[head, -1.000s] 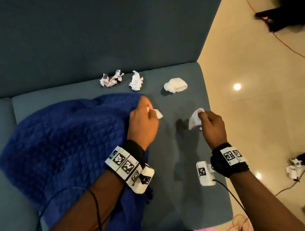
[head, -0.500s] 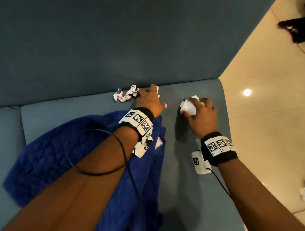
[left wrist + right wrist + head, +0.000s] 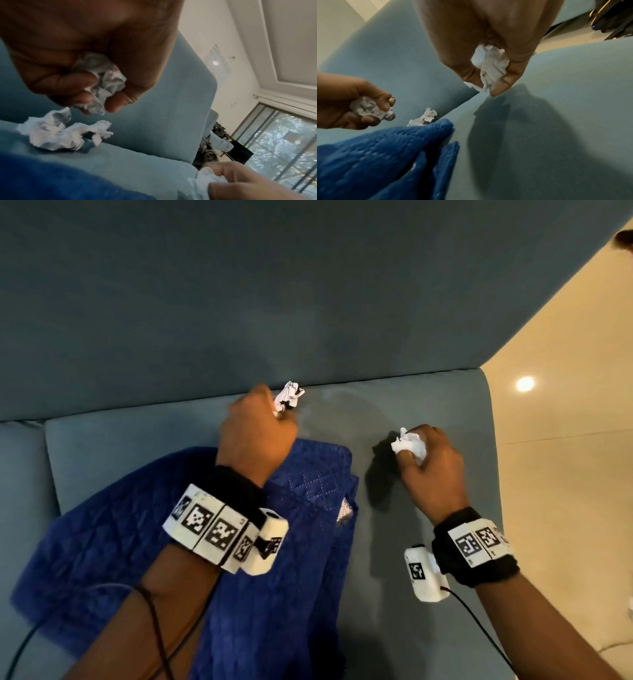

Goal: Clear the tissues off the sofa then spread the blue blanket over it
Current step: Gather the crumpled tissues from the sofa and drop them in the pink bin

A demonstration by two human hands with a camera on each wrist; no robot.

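Tissues fill both fists: left hand (image 3: 257, 436), right hand (image 3: 430, 460). One crumpled tissue (image 3: 60, 129) remains at the seat's back edge; you take it next.

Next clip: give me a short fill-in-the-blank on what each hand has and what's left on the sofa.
1. The left hand grips a crumpled ____.
2. The right hand pinches tissue between thumb and ____.
3. One loose tissue lies on the seat of the ____.
4. The blue blanket lies ____ on the seat, not spread.

Missing words: tissue; fingers; sofa; bunched
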